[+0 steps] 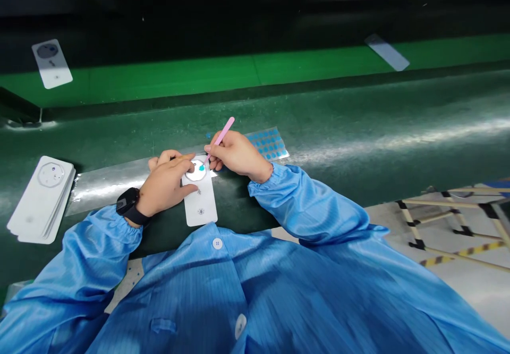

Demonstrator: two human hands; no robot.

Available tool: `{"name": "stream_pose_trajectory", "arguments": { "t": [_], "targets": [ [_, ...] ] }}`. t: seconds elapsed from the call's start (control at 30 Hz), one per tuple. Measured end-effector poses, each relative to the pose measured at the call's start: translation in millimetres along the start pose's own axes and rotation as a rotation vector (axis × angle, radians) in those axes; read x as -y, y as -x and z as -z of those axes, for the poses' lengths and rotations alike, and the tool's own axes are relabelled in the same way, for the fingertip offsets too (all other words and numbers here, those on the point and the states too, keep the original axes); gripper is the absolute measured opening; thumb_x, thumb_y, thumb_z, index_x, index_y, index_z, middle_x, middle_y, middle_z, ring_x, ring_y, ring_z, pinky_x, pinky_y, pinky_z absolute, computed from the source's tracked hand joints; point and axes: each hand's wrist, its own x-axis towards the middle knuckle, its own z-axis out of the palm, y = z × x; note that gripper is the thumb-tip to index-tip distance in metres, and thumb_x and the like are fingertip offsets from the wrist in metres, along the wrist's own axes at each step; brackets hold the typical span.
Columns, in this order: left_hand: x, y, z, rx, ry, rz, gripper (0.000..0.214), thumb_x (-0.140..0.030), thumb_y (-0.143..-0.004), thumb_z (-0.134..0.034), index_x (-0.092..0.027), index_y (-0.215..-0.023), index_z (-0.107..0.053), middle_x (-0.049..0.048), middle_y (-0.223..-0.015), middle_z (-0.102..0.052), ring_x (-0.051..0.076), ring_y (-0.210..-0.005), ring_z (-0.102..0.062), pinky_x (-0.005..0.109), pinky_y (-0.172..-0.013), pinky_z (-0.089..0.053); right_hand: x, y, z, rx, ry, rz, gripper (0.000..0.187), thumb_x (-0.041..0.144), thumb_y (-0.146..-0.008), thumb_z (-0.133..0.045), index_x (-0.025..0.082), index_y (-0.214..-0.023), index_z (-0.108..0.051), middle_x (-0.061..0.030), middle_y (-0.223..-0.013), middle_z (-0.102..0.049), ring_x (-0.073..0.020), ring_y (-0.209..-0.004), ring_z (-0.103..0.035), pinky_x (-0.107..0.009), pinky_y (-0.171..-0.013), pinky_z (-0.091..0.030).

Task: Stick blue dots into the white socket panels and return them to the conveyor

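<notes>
A white panel [202, 202] with rounded corners lies on the bench in front of me. A shiny round part near its far end carries a small blue dot [202, 168]. My left hand [165, 181], with a black watch on the wrist, holds the panel's left side, thumb and fingertip on its face. In my right hand [233, 154] is a pair of pink tweezers [225, 131], slanting down with the tip at or close to the blue dot. Whether the tip touches it I cannot tell. Just beyond the right wrist lies a clear sheet of blue dots [268, 144].
A stack of similar white panels [42, 200] stands at the left. A clear plastic strip [107, 184] lies between it and my left hand. On the green belt [199, 75] rest another white panel [52, 64] and a pale strip [387, 52]. A tube-frame rack [450, 221] stands at the right.
</notes>
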Motion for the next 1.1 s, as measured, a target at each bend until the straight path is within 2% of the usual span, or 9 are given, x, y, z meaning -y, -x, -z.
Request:
{"name": "stream_pose_trajectory", "arguments": {
  "t": [0.43,0.67,1.1],
  "targets": [
    [-3.0,2.0,-0.6,-0.013,-0.037,-0.015,0.023,-0.03,-0.077,-0.076,-0.023,-0.096,-0.066,0.0115,-0.14,-0.063,0.036,-0.127,-0.048,0.053,-0.099,-0.036,-4.2,-4.9,-1.0,0.031,0.127,0.008,0.024,0.011,-0.091,-0.063,0.015,-0.067,-0.058,-0.0021,-0.054,-0.067,-0.012,-0.046,-0.065,-0.017,-0.042,-0.052],
    [-2.5,2.4,-0.6,-0.007,-0.051,-0.003,0.021,-0.032,-0.078,-0.075,-0.025,-0.096,-0.066,0.0097,-0.141,-0.063,0.036,-0.128,-0.046,0.054,-0.098,-0.035,-4.1,-6.9,0.5,0.049,0.108,-0.003,0.024,0.012,-0.09,-0.064,0.016,-0.067,-0.056,-0.004,-0.054,-0.068,-0.014,-0.045,-0.065,-0.02,-0.042,-0.053],
    [-2.6,3.3,-1.0,-0.003,-0.04,-0.02,0.019,-0.031,-0.08,-0.073,-0.024,-0.096,-0.066,0.0101,-0.142,-0.061,0.035,-0.128,-0.045,0.053,-0.101,-0.035,-3.5,-7.5,0.6,0.056,0.129,0.013,0.023,0.014,-0.089,-0.067,0.016,-0.069,-0.055,-0.0028,-0.054,-0.067,-0.0122,-0.045,-0.065,-0.017,-0.041,-0.052]
  ]
}}
